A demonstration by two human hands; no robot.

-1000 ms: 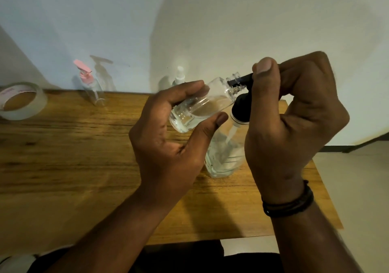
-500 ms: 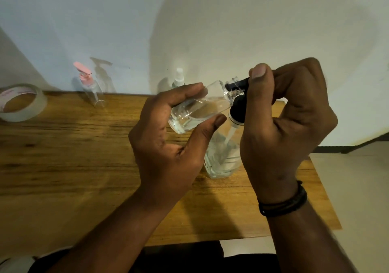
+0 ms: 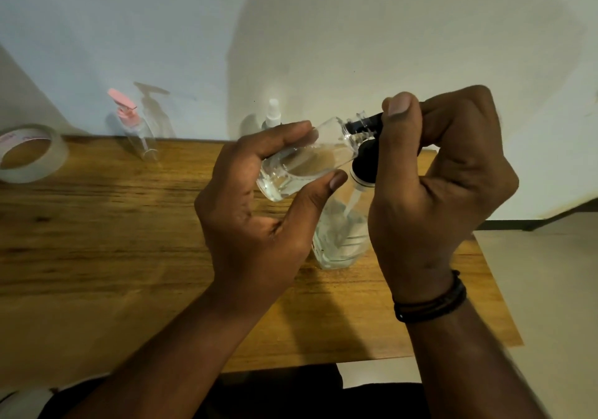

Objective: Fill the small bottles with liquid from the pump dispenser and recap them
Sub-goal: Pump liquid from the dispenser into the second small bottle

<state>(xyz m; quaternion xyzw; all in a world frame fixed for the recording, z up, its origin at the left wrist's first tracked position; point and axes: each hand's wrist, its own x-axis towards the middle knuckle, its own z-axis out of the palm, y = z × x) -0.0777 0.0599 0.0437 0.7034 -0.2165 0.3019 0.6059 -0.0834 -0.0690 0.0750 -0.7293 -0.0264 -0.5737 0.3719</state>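
My left hand [image 3: 255, 221] holds a small clear bottle [image 3: 304, 163] tilted on its side, fingers above and thumb below, with some clear liquid inside. Its open neck meets the black nozzle of the pump dispenser [image 3: 339, 237], a clear bottle with a black pump head standing on the wooden table [image 3: 113, 240]. My right hand [image 3: 437, 189] is curled over the pump head, thumb on top of the nozzle. Another small bottle with a pink pump cap [image 3: 136, 127] and one with a white spray cap [image 3: 272, 116] stand at the table's back edge.
A roll of clear tape [image 3: 30, 153] lies at the far left of the table. A pale wall rises right behind the table. The table's right edge ends beside my right wrist, with floor beyond.
My right hand has sunk slightly on the pump head, and the small bottle followed it down a little. More liquid seems to lie in the small bottle.
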